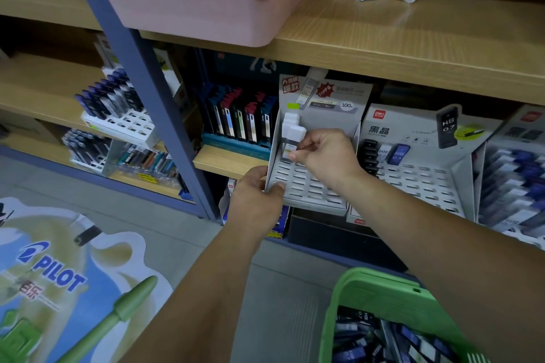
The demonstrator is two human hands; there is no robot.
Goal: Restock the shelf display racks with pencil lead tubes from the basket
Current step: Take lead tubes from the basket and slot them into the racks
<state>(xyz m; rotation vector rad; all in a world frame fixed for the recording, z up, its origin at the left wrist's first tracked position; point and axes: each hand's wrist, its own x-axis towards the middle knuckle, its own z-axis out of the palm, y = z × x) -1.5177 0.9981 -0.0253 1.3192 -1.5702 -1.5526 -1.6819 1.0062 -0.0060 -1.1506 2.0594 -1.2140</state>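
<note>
One lead tube (292, 137) is pinched in the right hand (327, 156) — the fingers (308, 140) are closed on its lower half, so the tube lies just left of the fingertips. Its long axis is held nearly upright, white cap up and leaning slightly away, and its foot is lost behind the thumb just above the slotted face of the white rack (312, 188), near the rack's back-left corner. The rack's front-left corner is gripped by the left hand (256, 200), with a thumb laid over the edge and the remaining fingers hidden beneath. The coming move is judged to be a short push down into an open slot; the right hand is plainly the nearer one for it, and the rack is steadied by the left.

Counted: two hands, and one tube held. Behind it the standing tubes (290, 118) are seen at the back-left corner — two, perhaps three; the overlap prevents a sure count. Almost all the other slots are seen open. One green basket (371, 289) is seen low on the right, with many dark and blue tubes heaped in it, too many to count. On the same shelf (227, 160) a neighbouring rack (418, 177) is set touching the white one's right side.
</note>
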